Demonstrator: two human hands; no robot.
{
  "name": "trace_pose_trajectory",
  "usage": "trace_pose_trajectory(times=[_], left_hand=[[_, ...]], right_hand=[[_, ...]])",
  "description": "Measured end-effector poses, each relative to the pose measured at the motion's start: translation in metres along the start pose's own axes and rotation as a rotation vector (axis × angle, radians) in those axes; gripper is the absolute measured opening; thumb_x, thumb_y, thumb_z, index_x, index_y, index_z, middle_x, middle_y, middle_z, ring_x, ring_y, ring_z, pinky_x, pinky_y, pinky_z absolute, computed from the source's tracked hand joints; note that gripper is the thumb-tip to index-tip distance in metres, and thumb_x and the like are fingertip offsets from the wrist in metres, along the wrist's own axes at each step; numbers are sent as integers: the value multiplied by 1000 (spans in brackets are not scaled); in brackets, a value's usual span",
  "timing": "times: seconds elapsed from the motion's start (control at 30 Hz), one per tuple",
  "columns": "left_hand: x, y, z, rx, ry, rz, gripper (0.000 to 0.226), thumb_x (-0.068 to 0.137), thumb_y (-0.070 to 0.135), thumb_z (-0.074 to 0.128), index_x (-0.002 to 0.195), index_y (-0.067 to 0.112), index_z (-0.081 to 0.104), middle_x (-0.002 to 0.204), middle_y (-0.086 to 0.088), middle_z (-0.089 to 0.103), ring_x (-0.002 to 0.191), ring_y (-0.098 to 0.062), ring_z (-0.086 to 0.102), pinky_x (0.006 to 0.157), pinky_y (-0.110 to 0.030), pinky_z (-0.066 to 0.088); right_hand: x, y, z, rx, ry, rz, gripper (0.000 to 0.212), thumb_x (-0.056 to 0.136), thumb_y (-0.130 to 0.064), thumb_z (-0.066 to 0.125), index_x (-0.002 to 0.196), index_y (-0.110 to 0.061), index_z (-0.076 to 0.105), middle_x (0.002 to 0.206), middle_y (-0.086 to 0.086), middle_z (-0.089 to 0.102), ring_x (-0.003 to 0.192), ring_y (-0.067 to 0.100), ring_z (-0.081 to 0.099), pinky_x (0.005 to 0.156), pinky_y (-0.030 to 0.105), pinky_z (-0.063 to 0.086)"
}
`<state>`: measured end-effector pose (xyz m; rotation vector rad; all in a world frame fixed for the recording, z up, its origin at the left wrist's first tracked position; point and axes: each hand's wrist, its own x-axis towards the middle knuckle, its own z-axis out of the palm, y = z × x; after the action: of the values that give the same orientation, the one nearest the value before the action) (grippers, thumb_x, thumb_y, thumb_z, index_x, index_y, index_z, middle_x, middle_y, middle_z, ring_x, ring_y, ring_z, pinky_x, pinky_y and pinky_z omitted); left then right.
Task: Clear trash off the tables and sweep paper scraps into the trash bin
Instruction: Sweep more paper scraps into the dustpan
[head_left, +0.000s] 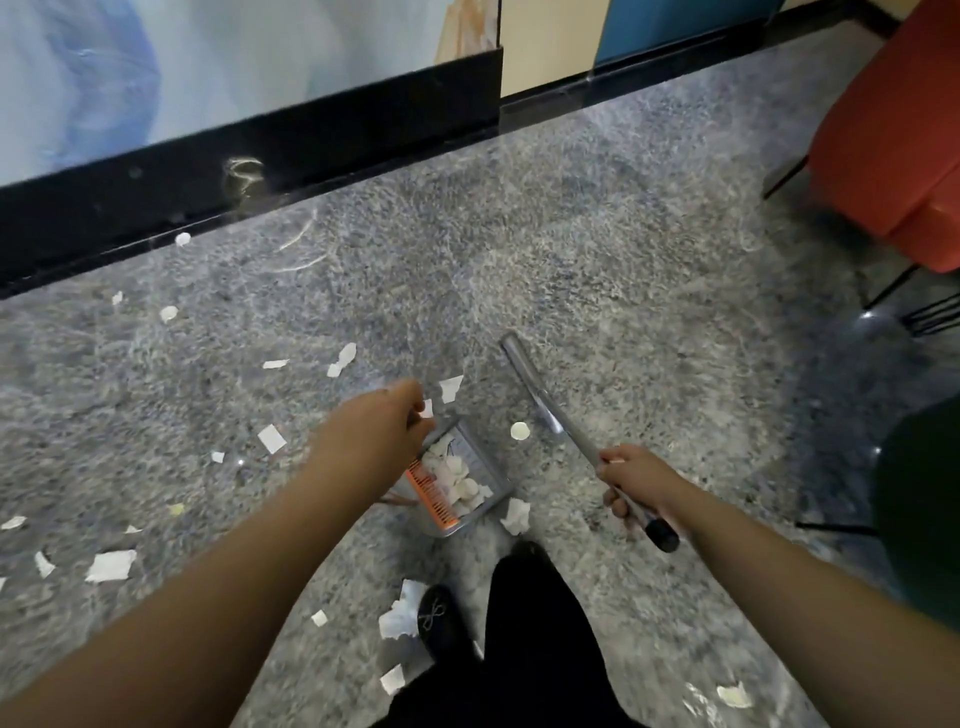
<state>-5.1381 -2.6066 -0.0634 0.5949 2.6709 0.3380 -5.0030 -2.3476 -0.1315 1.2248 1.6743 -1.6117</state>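
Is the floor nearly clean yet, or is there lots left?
Partly. The dustpan already holds a pile of white scraps. Right now the left hand is over the dustpan, apparently on its handle, and the right hand grips the broom handle. Lots remains: paper scraps lie scattered over the floor, mostly to the left.

No text, label, brand, number or sign can be read anywhere in this blurred view.
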Motion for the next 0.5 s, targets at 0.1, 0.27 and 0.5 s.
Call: trace_pose_trajectory(times=[0.1,0.27,0.5], left_hand=[[26,10,-5,-32,-133,57,18,97,32,56,108,18,55,98,-3,67,92,-25,62,80,-40,53],[50,15,-7,-36,-192,69,19,96,31,59,107,17,53,92,-2,67,86,-23,62,80,-40,54],[62,14,-3,-92,-109,47,10,95,27,61,95,22,53,68,23,51,66,5,51,57,-16,37]], right_hand=[[28,-15,-10,-78,-17,-15,27,96,-2,49,123,3,48,67,12,45,33,13,42,36,16,34],[66,-14,-19,-113,-56,46,27,98,-6,43,125,-2,46,66,12,46,43,16,43,45,22,34],[78,-2,-28,-46,-109,164,16,101,-9,37,101,-22,46,65,10,45,47,14,41,44,21,34]])
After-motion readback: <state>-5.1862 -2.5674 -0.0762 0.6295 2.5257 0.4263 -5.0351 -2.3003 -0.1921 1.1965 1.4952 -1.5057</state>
